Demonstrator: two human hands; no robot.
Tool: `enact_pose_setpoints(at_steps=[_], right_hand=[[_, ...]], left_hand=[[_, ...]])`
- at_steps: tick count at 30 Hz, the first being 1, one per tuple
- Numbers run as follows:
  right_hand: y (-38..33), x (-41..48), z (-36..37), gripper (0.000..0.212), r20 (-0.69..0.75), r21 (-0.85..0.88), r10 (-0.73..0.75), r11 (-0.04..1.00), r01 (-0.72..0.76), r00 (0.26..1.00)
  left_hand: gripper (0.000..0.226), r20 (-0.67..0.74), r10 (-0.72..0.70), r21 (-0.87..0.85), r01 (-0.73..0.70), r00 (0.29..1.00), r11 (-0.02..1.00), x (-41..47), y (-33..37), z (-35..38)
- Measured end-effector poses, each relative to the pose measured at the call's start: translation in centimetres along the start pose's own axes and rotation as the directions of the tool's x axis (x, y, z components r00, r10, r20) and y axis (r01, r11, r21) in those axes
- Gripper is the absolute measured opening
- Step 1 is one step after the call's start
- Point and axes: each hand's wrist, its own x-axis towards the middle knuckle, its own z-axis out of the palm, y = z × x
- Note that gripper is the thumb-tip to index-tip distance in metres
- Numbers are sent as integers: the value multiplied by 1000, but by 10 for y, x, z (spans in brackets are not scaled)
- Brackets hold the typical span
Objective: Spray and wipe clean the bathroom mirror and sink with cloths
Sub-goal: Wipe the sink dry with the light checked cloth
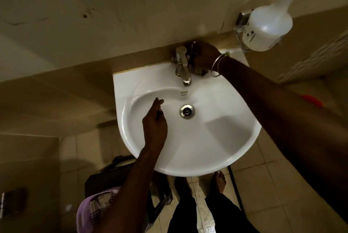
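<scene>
A white sink (188,168) fills the middle of the view, with a chrome faucet (183,67) at its back and a metal drain (187,111) in the basin. My right hand (204,57) reaches behind and to the right of the faucet and grips a dark cloth (197,70) against its base. My left hand (154,121) lies inside the left of the basin, holding nothing that I can see. A white spray bottle (267,25) with a blue collar stands at the upper right. No mirror is in view.
The spray bottle sits in a small clear wall holder (238,31) right of the sink. A purple checked cloth (94,212) lies on a dark object at the lower left. My bare feet (219,178) stand on the tiled floor under the sink.
</scene>
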Motion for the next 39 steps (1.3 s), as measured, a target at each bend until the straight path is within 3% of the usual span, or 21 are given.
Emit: enact_pose_setpoints(at_steps=[3,7,11,14,17,25,29,34,38,39], right_hand=[[-6,9,-9,29,87,-111,-99,988,108,991],[-9,10,-12,26,170,-231,-122,960,160,978],[-13,0,-5,31,121,-242,-115,960,142,986],[-10,-10,8,35,7,-59,43,997,-43,999],[-2,-26,28,43,-107,186,198,967,-176,974],[-17,-87,96,42,-366,683,385,730,-37,847],[-46,-109,120,42,-344,841,514,541,14,786],[-92,-107,137,36,-226,943,745,328,-50,628],[-109,-108,140,34,-132,956,757,268,-119,640],[-111,-108,142,35,-140,937,731,316,-150,668]], left_hand=[[40,1,-9,-2,9,1000,1000,0,-2,4],[39,6,-6,7,6,1000,1000,0,-5,7],[39,11,-34,3,34,999,999,2,-3,12],[39,10,-25,-5,25,1000,1000,3,1,17],[40,13,-28,-15,28,1000,999,4,7,20],[39,12,-43,-39,43,999,998,-6,10,22],[42,15,-45,6,45,999,999,-12,11,16],[44,-99,-88,-48,83,991,995,-11,9,7],[40,-186,-166,-185,132,968,974,-9,14,2],[38,-189,-174,-210,133,966,969,-7,15,0]])
